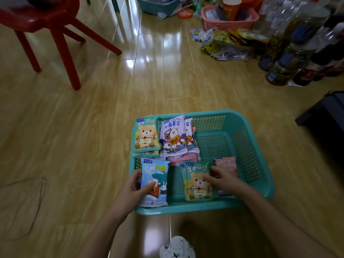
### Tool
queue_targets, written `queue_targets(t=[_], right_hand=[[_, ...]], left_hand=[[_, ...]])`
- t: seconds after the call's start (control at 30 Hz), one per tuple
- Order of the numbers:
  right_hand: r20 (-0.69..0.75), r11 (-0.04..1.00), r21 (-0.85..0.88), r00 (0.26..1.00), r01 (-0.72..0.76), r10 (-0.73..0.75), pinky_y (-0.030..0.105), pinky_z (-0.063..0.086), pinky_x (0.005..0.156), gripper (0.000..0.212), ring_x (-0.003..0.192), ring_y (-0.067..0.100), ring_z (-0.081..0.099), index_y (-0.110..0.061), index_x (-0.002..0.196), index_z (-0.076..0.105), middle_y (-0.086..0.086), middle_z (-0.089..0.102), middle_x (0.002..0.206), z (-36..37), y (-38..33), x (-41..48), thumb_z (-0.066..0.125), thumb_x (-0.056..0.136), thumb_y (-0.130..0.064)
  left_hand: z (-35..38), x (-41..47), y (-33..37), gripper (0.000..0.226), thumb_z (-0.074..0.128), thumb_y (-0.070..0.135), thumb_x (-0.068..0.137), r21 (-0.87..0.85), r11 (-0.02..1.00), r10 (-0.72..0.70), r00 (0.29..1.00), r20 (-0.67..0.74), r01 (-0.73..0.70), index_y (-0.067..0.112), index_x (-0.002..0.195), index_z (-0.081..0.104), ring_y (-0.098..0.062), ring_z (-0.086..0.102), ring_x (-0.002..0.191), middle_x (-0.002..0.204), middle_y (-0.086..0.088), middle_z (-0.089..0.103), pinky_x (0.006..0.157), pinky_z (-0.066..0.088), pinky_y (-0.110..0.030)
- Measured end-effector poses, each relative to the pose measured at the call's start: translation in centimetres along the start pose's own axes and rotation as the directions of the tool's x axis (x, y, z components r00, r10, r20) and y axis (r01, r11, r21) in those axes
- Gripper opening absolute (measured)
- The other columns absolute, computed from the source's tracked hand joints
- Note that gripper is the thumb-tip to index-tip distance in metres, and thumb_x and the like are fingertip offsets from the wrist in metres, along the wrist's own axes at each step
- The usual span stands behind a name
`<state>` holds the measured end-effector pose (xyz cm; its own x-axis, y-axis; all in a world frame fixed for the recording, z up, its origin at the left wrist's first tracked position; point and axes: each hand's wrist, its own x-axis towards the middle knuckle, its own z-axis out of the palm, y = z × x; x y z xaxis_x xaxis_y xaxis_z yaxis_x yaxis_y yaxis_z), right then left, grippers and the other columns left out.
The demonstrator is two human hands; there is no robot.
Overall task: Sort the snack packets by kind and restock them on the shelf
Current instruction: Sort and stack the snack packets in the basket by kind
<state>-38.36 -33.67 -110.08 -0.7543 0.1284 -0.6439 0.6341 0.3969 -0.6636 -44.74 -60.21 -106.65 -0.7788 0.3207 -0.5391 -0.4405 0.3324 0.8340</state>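
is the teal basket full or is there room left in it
Partly full. Packets cover the left and near side of the teal basket, but its mesh floor shows bare at the right rear.

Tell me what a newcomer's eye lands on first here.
The teal basket sits at centre on the wooden floor, with bright cartoon packets stacked in its left half. Nearest the camera, the left hand grips a blue packet, and the right hand touches a green packet. A red chair stands at upper left.
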Motion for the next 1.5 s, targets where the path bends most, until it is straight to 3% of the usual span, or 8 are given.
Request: queue_targets(t=[0.1,0.3,0.5,0.87,1.03,1.2,1.37,1.5], right_hand=[[0.005,0.993,-0.114,1.0,0.0,0.001,0.013,0.041,0.053,0.02,0.075,0.008,0.056,-0.03,0.075,0.045,-0.012,0.054,0.078,0.4,-1.0,0.4,0.053,0.093,-0.028],[-0.029,0.961,-0.254,0.994,-0.107,0.103,0.034,0.049,0.085,0.027,0.095,0.022,0.06,-0.007,0.108,0.057,0.009,0.063,0.104,1.5,-1.1,1.5,0.049,0.095,-0.029],[-0.082,0.939,-0.298,0.985,-0.171,0.153,0.035,0.048,0.087,0.033,0.1,0.024,0.06,-0.007,0.111,0.057,0.011,0.064,0.11,2.1,-0.9,2.0,0.048,0.095,-0.034],[-0.106,0.976,-0.201,0.993,-0.078,0.057,0.033,0.048,0.089,0.046,0.106,0.022,0.058,-0.011,0.13,0.038,0.014,0.055,0.127,1.4,-1.8,0.7,0.055,0.091,-0.028],[-0.178,0.974,-0.221,0.984,-0.052,0.012,0.033,0.051,0.088,0.045,0.103,0.022,0.06,-0.013,0.129,0.043,0.011,0.06,0.122,1.9,-1.5,0.6,0.059,0.089,-0.028],[-0.26,0.947,-0.303,0.965,-0.111,0.03,0.039,0.05,0.088,0.036,0.1,0.022,0.06,-0.014,0.112,0.048,0.007,0.064,0.111,2.8,-1.2,0.8,0.063,0.086,-0.033],[-0.445,0.967,-0.254,0.89,-0.018,-0.1,0.032,0.049,0.083,0.019,0.091,0.015,0.052,-0.011,0.107,0.054,0.001,0.057,0.102,0.8,-3.1,0.3,0.056,0.089,-0.013],[-0.621,0.942,-0.227,0.709,0.246,-0.334,0.037,0.05,0.077,0.008,0.083,0.019,0.055,-0.01,0.094,0.058,-0.001,0.053,0.09,-0.4,-7.0,0.2,0.051,0.091,-0.012]], left_hand=[[0.1,0.8,0.3,0.016,0.06,0.007,0.088,0.077,0.994,-0.075,0.997,0.02,0.074,0.015,0.099,0.052,-0.013,0.07,0.071,0.097,-0.005,0.07,0.06,0.058,-0.022],[0.4,3.0,0.5,0.022,0.06,0.014,0.089,0.263,0.94,-0.226,0.974,0.0,0.218,0.012,0.108,0.05,-0.025,0.066,0.093,0.111,-0.01,0.065,0.086,0.054,-0.04],[1.4,4.9,1.0,0.024,0.053,0.008,0.092,0.441,0.859,-0.302,0.953,0.026,0.261,0.005,0.115,0.049,-0.024,0.063,0.092,0.103,-0.009,0.063,0.09,0.052,-0.039],[2.0,8.6,0.8,0.052,0.047,0.002,0.089,0.894,0.37,-0.149,0.933,0.327,-0.254,0.017,0.139,0.044,-0.028,0.049,0.123,0.139,-0.009,0.05,0.098,0.04,-0.031],[2.2,8.5,-0.8,0.044,0.052,0.01,0.088,0.905,0.27,0.019,0.942,0.336,-0.328,0.018,0.132,0.053,-0.026,0.052,0.118,0.136,-0.006,0.052,0.097,0.044,-0.032],[3.1,7.5,-1.5,0.045,0.048,0.006,0.09,0.935,-0.049,0.062,0.933,0.354,-0.351,0.015,0.134,0.044,-0.028,0.053,0.117,0.137,-0.006,0.046,0.088,0.048,-0.037],[1.3,4.9,0.2,0.026,0.044,0.031,0.085,0.911,0.129,0.418,0.855,0.307,-0.391,0.019,0.094,0.064,-0.019,0.065,0.087,0.097,0.002,0.068,0.071,0.053,-0.032],[-1.2,2.9,2.4,0.024,0.046,0.032,0.079,0.786,0.482,0.728,0.676,-0.114,-0.387,0.013,0.071,0.059,-0.019,0.054,0.057,0.064,0.001,0.058,0.051,0.043,-0.032]])
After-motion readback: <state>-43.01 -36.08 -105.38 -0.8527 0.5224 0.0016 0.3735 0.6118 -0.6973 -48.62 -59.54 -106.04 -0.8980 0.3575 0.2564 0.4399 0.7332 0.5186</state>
